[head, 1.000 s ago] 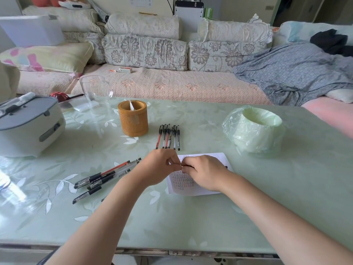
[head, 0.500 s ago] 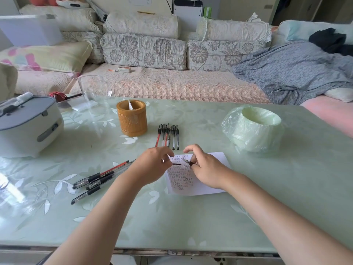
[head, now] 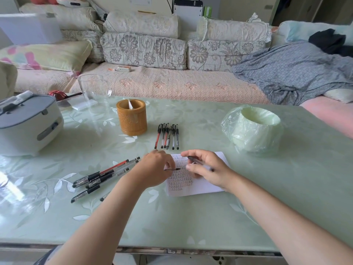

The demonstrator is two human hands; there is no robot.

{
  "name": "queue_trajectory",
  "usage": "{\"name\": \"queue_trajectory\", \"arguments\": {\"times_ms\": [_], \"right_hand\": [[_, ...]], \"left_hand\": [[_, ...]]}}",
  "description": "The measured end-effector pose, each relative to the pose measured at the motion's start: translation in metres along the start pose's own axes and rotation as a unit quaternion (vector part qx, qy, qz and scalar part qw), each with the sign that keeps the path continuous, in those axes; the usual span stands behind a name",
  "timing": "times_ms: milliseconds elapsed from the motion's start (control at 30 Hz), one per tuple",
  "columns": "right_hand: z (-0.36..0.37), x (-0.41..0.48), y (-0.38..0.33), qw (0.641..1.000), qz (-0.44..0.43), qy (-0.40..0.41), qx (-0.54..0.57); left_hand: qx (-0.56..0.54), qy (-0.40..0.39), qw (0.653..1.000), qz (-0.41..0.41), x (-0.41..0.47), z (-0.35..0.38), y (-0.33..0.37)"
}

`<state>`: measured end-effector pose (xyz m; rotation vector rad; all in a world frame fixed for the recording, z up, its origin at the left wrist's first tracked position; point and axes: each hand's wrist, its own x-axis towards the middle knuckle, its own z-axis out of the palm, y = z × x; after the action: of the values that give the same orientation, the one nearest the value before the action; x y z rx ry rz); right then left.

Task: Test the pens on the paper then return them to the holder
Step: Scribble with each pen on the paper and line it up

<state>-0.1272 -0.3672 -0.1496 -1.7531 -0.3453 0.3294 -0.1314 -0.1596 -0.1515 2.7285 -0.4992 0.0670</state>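
My right hand (head: 209,170) grips a dark pen (head: 198,162) above the white paper (head: 193,188), which carries rows of small marks. My left hand (head: 155,169) pinches a short black piece (head: 174,169) that looks like the pen's cap, a little apart from the pen. The woven brown holder (head: 131,119) stands behind them with one white item in it. Between the holder and the paper lies a neat row of several pens (head: 168,136). A loose pile of several pens (head: 103,175) lies to the left of my left hand.
A grey-lidded white appliance (head: 26,123) sits at the table's left. A roll of green plastic bags (head: 252,127) stands at the right. A clear glass jug (head: 91,90) is behind the holder. A sofa with cushions runs along the far edge.
My hands were pressed together over the paper a second ago. They have since drawn apart, the right keeping the pen and the left the small black piece.
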Motion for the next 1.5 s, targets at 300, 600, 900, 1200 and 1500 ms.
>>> {"name": "queue_trajectory", "arguments": {"times_ms": [300,600,900,1200,1500], "right_hand": [[0.009,-0.01,0.005,0.998,0.043,0.0,-0.049],[0.015,-0.016,0.017,0.994,-0.019,-0.021,-0.105],[0.014,-0.017,0.022,0.989,-0.047,-0.014,-0.141],[0.017,-0.019,0.018,0.983,-0.029,-0.022,-0.182],[0.019,-0.02,0.015,0.983,-0.03,-0.014,-0.179]], "left_hand": [[-0.016,-0.032,0.999,0.019,0.002,0.001,0.0],[-0.009,-0.046,0.999,-0.001,0.004,0.005,0.005],[0.003,-0.046,0.999,-0.005,0.005,0.007,0.007],[-0.008,-0.049,0.999,-0.021,0.006,0.008,0.009],[-0.008,-0.048,0.998,-0.029,0.005,0.008,0.009]]}}
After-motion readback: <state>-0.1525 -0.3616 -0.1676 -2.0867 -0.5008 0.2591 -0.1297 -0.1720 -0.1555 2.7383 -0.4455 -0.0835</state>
